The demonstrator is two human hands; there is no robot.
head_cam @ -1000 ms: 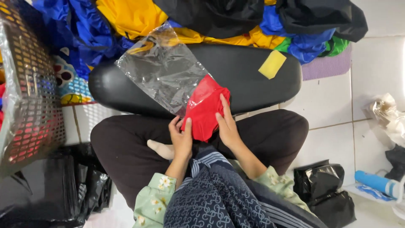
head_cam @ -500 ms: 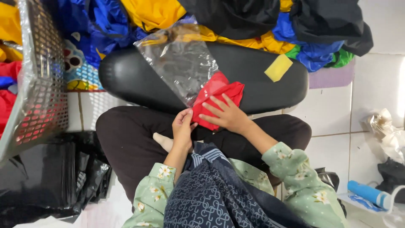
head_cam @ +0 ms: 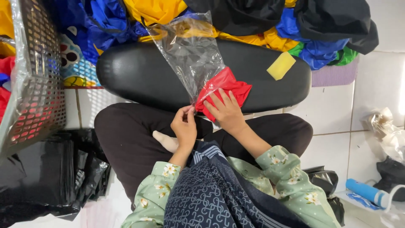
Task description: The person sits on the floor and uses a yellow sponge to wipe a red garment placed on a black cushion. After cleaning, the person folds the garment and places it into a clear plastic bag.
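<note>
A folded red cloth (head_cam: pixel 225 86) lies on a black padded cushion (head_cam: pixel 135 71), its upper left part inside the mouth of a clear plastic bag (head_cam: pixel 190 55). My right hand (head_cam: pixel 225 110) rests flat on the red cloth with fingers spread, pressing it. My left hand (head_cam: pixel 184 126) pinches the bag's open edge just left of the cloth. I sit cross-legged in dark trousers behind the cushion.
Crumpled blue, yellow, black and green fabrics (head_cam: pixel 253 21) pile up beyond the cushion. A yellow sponge (head_cam: pixel 281 65) lies on its right part. A black mesh basket (head_cam: pixel 33 80) stands at left, black plastic bags (head_cam: pixel 46 177) below it. A blue tube (head_cam: pixel 365 191) lies at lower right.
The red cloth has slid further toward the bag's mouth. My right hand moved from gripping the cloth's edge to lying flat on it. My left hand shifted to the bag's edge.
</note>
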